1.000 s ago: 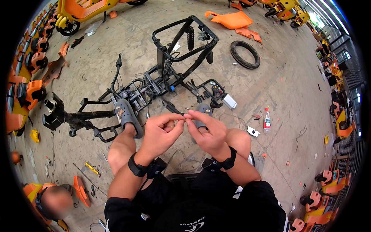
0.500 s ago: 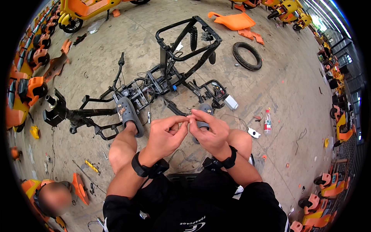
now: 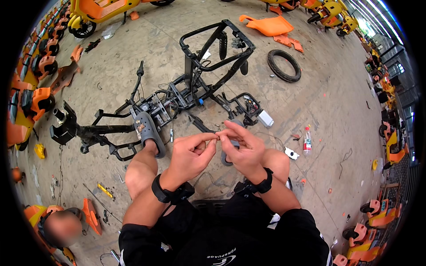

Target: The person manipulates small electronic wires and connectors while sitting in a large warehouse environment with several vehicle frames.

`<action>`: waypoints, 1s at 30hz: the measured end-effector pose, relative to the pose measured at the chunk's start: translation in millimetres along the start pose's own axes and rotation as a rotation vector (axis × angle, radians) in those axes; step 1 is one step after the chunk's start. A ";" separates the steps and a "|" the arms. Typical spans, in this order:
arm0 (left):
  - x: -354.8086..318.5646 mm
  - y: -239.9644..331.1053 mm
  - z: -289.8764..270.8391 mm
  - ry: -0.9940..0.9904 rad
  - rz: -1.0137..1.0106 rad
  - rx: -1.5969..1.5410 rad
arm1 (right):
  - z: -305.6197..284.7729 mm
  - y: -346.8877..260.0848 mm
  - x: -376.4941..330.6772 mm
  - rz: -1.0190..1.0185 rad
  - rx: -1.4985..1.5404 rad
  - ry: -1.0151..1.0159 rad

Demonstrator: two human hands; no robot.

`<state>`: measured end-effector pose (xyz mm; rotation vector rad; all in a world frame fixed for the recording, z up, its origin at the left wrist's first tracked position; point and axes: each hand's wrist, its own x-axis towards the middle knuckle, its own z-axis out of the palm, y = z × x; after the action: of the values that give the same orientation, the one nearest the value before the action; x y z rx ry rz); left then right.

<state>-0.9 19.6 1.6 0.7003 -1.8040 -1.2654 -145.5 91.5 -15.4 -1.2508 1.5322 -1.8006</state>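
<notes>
My left hand [image 3: 191, 153] and my right hand [image 3: 242, 145] meet fingertip to fingertip above my feet. Each is pinched between thumb and forefinger. Whatever lies between the tips is too small to make out. Just beyond them is the black scooter frame [image 3: 106, 129], stripped and lying on the floor, with loose wiring [image 3: 171, 99] along its middle. My left clog [image 3: 148, 133], grey, rests against the frame. The right clog [image 3: 229, 156] is partly hidden behind my right hand.
A loose tyre [image 3: 284, 65] and an orange body panel [image 3: 268, 25] lie at the far right. Closer stand a plastic bottle [image 3: 307, 141] and a silver box [image 3: 266, 119]. Scooters [image 3: 42, 99] line the left side. Another person's head [image 3: 63, 227] shows at the lower left.
My right fingers have shifted slightly, the forefinger lifting and moving right. My left hand keeps its pinch in nearly the same place.
</notes>
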 end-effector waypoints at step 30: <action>2.8 -8.1 7.8 0.079 0.302 0.210 | -9.0 0.3 7.1 -0.168 -0.129 -0.089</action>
<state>-9.1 18.4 -6.5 0.5561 -1.9099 -0.8480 -156.6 90.3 -13.0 -1.5425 1.5549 -1.7435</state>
